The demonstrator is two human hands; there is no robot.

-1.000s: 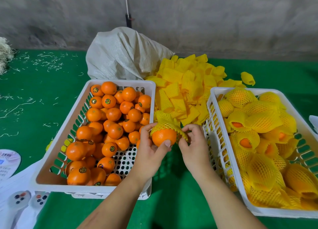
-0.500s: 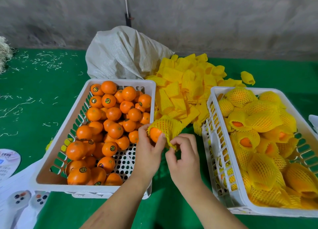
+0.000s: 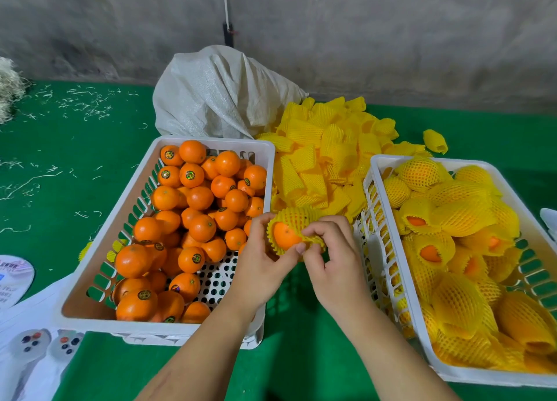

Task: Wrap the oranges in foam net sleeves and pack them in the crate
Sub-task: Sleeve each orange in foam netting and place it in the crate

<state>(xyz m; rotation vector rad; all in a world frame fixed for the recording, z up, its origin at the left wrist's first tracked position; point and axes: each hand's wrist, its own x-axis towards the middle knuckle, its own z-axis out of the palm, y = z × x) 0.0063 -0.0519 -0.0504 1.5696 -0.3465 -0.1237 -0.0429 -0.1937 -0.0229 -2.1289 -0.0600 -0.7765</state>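
We see the orange point(image 3: 284, 236) held up between the two crates, most of it covered by a yellow foam net sleeve point(image 3: 297, 218), so only its near face shows through the sleeve's open end. Our left hand point(image 3: 260, 260) grips it from the left, thumb pressed against the bare fruit, while the fingers point(image 3: 324, 229) of our right hand point(image 3: 334, 263) are curled and pinch the sleeve's frilled edge. The far side of the orange and how far the net reaches round it are hidden from us by the sleeve and both hands.

To the left, the white slotted crate of bare oranges point(image 3: 193, 235) is partly filled; many fruits carry a small round sticker, too small for us to read, and the perforated floor shows at its near right. Our left forearm covers that crate's near right corner. To the right, the packing crate point(image 3: 391, 280) holds a heap of wrapped oranges point(image 3: 458, 250), some showing orange skin at the open ends; its right side is cut off by the frame edge.

Behind the hands, between the crates, lies a loose pile of empty sleeves point(image 3: 328, 156) on the green table point(image 3: 60, 159), with a crumpled white woven sack point(image 3: 220, 96) just behind the left crate. Pale shreds litter the table at far left. Printed sheets point(image 3: 27, 346) lie at the lower left corner, cut off and hard to make out.
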